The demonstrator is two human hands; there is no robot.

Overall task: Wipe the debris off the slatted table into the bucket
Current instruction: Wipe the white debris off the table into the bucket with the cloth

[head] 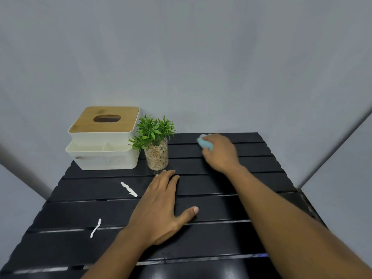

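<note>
A: Light soft and even, dimmish; grey wall (201,57) flat, no hard shadows. Faint glare streaks on the black slatted table (201,222) toward 6 o'clock.

B: Right hand (219,152) motion-blurred at 1 o'clock. Wide-angle bending at 3 and 9 o'clock edges.

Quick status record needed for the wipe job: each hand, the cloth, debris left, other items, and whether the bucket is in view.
left hand: flat, palm down on the black slatted table, holding nothing
right hand: grip closed on the light blue cloth at the far right slats
debris: two white twisted scraps, one mid-left, one nearer
other items: white tissue box with wooden lid; small green plant in a clear pebble-filled cup
bucket: not in view
</note>
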